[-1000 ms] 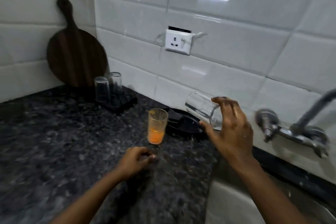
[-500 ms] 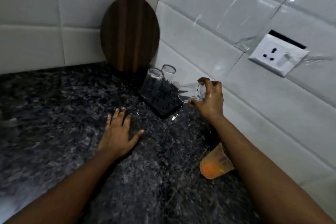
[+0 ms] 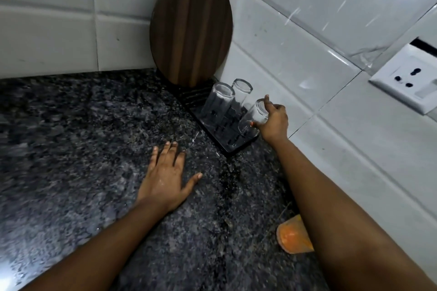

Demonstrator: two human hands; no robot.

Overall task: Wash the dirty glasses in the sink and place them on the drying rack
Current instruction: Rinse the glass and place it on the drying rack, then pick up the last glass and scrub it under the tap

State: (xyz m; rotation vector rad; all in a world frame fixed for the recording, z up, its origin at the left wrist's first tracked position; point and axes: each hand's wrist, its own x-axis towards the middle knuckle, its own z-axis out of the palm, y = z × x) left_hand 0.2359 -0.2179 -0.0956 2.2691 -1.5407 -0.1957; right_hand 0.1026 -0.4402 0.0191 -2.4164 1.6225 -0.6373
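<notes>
My right hand [image 3: 274,120] grips a clear glass [image 3: 251,120] upside down, its mouth on or just above the black drying rack [image 3: 227,142] in the counter's corner. Two other clear glasses [image 3: 218,106] [image 3: 241,92] stand inverted on the rack behind it. My left hand [image 3: 166,176] lies flat, fingers spread, on the dark granite counter [image 3: 82,149] left of the rack. A glass with orange liquid [image 3: 293,236] stands near the wall at lower right, partly hidden by my right forearm.
A round wooden cutting board [image 3: 191,28] leans in the tiled corner right behind the rack. A white wall socket [image 3: 409,78] sits on the tiles at right. The counter is wet in places. The sink is out of view.
My right hand has turned the clear glass from sideways to mouth-down and lowered it onto the rack's near end. My left hand stays flat on the counter.
</notes>
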